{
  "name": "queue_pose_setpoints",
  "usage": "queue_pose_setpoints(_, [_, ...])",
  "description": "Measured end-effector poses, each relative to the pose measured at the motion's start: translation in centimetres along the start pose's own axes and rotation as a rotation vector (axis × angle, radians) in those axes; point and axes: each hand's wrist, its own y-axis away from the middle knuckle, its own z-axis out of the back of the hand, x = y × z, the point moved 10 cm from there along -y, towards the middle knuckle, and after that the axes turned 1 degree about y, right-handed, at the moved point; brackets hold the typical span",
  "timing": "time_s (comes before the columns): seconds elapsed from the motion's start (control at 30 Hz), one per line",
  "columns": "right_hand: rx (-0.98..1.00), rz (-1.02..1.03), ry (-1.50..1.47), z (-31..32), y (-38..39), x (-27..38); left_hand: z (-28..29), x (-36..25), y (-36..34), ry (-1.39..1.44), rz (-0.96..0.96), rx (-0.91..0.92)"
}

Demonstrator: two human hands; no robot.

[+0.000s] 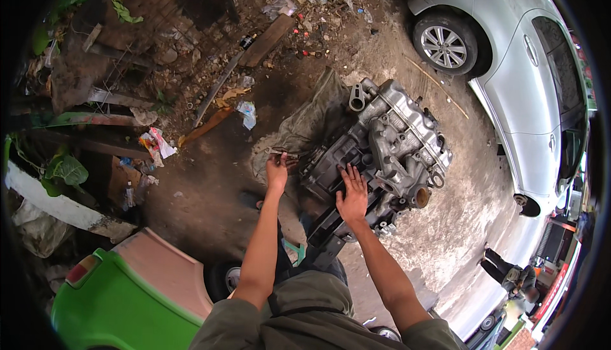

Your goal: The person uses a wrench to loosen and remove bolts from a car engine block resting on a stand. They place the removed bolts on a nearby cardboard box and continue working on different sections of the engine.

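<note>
In front of me a car engine (398, 136), grey metal with a ribbed top cover and curved pipes, sits on a dark cloth (312, 111) spread on the ground. My left hand (277, 173) is at the engine's left side, its fingers closed on a small metal wrench (280, 152) that points toward the engine block. My right hand (352, 196) lies on the engine's near side with fingers stretched and spread, holding nothing. Where the wrench's far end meets the engine is too small to make out.
A silver car (522, 82) with a wheel missing stands on the right. At lower left is a green car body panel (121, 292). A wooden plank (267, 41), litter and scraps lie on the dirt beyond. Another person (512, 277) is far off at lower right.
</note>
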Motion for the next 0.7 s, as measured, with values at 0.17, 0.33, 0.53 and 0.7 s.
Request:
queue_pose_setpoints(0.17, [-0.003,0.005,0.007,-0.1,-0.8,0.0,-1.7,-1.6,1.0,-0.054,-0.241,0.027])
queue_pose_setpoints(0.33, [-0.005,-0.005,-0.006,-0.2,-0.9,-0.4,-0.9,-0.2,2.2,-0.01,-0.168,-0.058])
queue_pose_setpoints(0.53, [-0.004,-0.008,-0.006,-0.4,-0.9,-0.4,-2.8,-3.9,3.9,-0.266,-0.384,0.096])
queue_pose_setpoints(0.7, [0.0,-0.011,0.0,-0.3,-0.9,-0.3,-3.8,-5.5,4.7,-0.341,-0.415,0.143])
